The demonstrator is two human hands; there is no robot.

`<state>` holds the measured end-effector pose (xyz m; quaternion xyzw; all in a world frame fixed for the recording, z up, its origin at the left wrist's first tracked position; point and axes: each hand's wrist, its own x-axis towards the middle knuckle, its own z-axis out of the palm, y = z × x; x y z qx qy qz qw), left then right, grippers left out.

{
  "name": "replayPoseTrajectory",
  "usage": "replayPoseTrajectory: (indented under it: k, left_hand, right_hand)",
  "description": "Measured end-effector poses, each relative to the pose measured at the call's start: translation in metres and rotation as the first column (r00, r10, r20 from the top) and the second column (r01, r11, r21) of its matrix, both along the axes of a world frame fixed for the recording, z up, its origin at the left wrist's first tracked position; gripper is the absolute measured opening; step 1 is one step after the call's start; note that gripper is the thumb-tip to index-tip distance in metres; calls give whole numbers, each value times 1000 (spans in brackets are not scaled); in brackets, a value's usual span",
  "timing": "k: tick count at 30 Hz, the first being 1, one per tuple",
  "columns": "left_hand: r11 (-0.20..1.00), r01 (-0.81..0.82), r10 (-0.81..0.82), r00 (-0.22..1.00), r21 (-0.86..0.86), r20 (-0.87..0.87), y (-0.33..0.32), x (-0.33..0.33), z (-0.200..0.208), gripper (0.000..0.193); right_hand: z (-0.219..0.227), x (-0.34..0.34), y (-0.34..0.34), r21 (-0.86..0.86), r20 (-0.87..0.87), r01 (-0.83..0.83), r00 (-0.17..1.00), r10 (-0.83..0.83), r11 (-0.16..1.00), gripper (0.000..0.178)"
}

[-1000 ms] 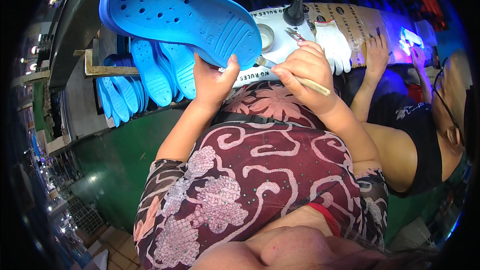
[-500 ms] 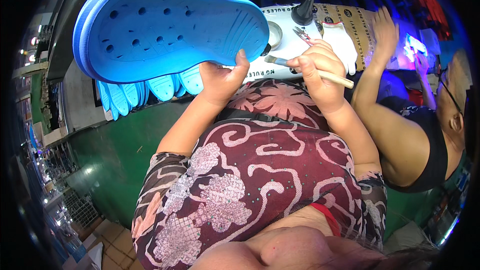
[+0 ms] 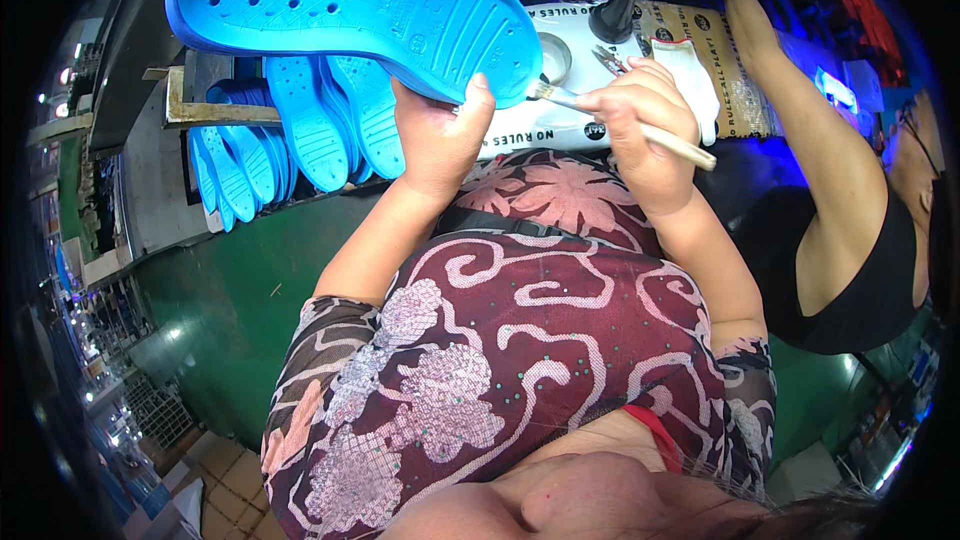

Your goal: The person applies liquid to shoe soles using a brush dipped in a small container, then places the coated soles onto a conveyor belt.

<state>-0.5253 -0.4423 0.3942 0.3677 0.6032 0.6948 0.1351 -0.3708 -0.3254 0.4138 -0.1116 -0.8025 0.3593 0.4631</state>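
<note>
A large blue shoe sole (image 3: 400,15) with round holes at its wide end is gripped near its narrow end by my left hand (image 3: 440,130), thumb on top and the other fingers hidden beneath. My right hand (image 3: 650,125) is closed around a brush (image 3: 680,147) with a pale wooden handle. The brush's bristles are at the sole's narrow right tip; I cannot tell whether they touch it. Just beyond that tip stands a round metal dish (image 3: 555,62). Pliers or snips (image 3: 608,61) with red on the handles lie behind my right hand.
Stacks of blue soles (image 3: 310,130) stand at the left behind my left forearm. On the white-covered table (image 3: 560,140) are a black cone-shaped nozzle (image 3: 615,13) and a white glove-like cloth (image 3: 685,80). A co-worker's arm (image 3: 830,110) reaches across at the right.
The sole has tilted and shifted upward, showing its top face more fully and uncovering more stacked soles. The brush has stayed near its tip. The co-worker's arm has stretched farther away.
</note>
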Motion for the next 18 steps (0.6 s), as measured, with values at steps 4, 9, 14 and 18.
replayPoseTrajectory:
  k: [4, 9, 14, 18]
  left_hand:
    - [1000, 13, -15, 999, -27, -40, -2, -1, 1, 50]
    - [998, 45, -47, 998, -38, -50, -3, -3, -3, 50]
    - [991, 81, -78, 996, -105, 37, -1, -2, 6, 47]
    - [993, 68, -72, 997, -92, -36, -4, -4, 18, 49]
  right_hand:
    - [-2, 4, 0, 128, 143, 23, 989, -42, 991, 21]
    - [2, 6, 3, 52, 65, -12, 998, 8, 999, 14]
    - [4, 10, 8, 250, 199, 10, 978, -62, 968, 12]
    - [9, 31, 16, 281, 195, 107, 967, -166, 954, 13]
